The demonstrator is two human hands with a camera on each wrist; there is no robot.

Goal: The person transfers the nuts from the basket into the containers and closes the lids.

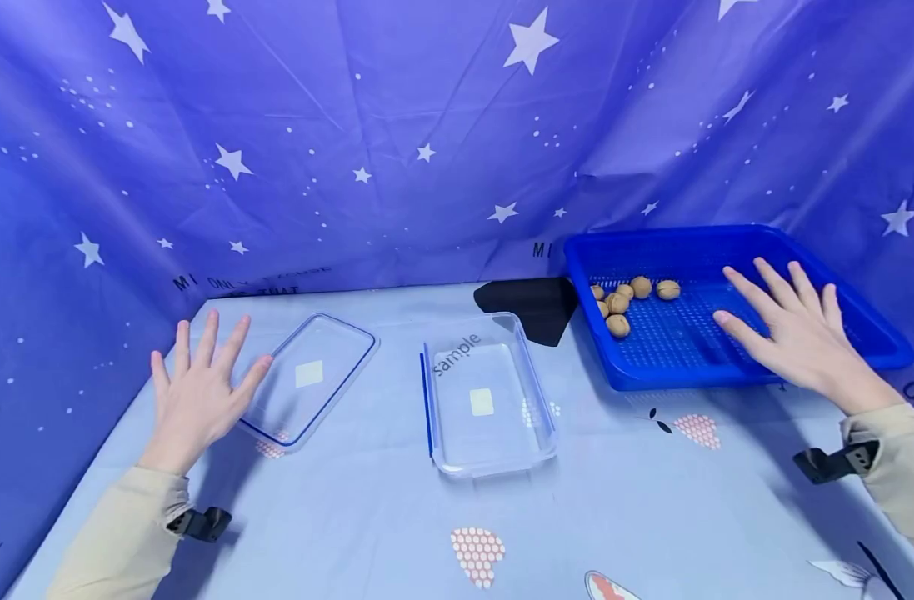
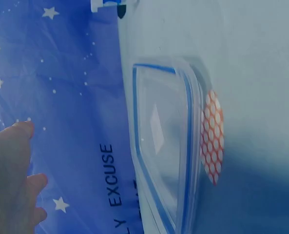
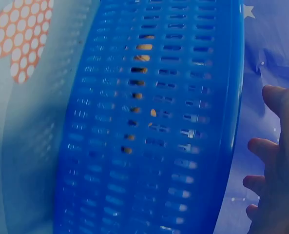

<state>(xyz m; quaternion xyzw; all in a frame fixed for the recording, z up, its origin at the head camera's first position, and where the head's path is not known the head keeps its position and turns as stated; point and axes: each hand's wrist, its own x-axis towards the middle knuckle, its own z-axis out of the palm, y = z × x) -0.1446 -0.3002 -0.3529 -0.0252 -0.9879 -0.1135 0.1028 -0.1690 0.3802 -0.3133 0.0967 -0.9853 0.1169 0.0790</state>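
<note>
Walnuts [image 1: 617,326], a small group, in the left end of the blue basket [image 1: 696,377], most bunched by its left wall, one a little apart toward the middle. Roundish; no clear pointing direction from here. Basket upright, long axis roughly left to right across the person's view.

Right hand [image 1: 797,337] over the basket's right part, fingers spread, nothing held; the right-wrist view shows it raised beside the rim, well apart from the nuts.

Clear container [image 1: 494,437] left of the basket, mouth up, no nuts inside. Long axis runs away from the person, far end leaning slightly left; blue strip along its left side.

Lid [image 1: 310,379] off, lying farther left on its own. Long axis diagonal, far end swung to the right. Left hand [image 1: 202,396] at its left edge in the head view, fingers spread, thumb overlapping the rim by line of sight; the left-wrist view suggests no contact.

Step, my judgement: a ready pose, nothing begun. A first grasp would call for lowering a hand and closing its fingers on a nut or the lid's edge.

Beyond: pale patterned counter [image 1: 382,533], starry curtain [image 1: 427,75] behind.
</note>
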